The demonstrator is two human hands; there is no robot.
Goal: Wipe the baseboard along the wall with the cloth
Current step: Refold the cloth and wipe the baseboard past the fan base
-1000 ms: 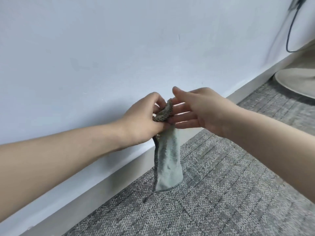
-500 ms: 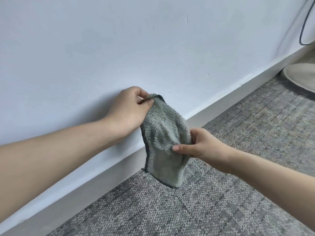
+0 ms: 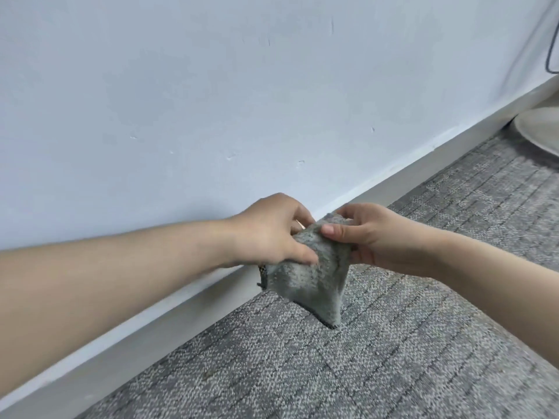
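Just in front of the white baseboard (image 3: 402,179), both the left hand (image 3: 272,229) and right hand (image 3: 367,237) pinch the grey terry cloth (image 3: 308,278), held above the carpet (image 3: 393,343).

Fingers of the left grip (image 3: 272,228) and right grip (image 3: 373,237) cover the upper edge of the cloth (image 3: 308,278), and together they hide a stretch of the baseboard (image 3: 181,326). The picture's right edge cuts off a pale round base (image 3: 541,133), and a dark cable (image 3: 548,52) runs out at the top right corner.
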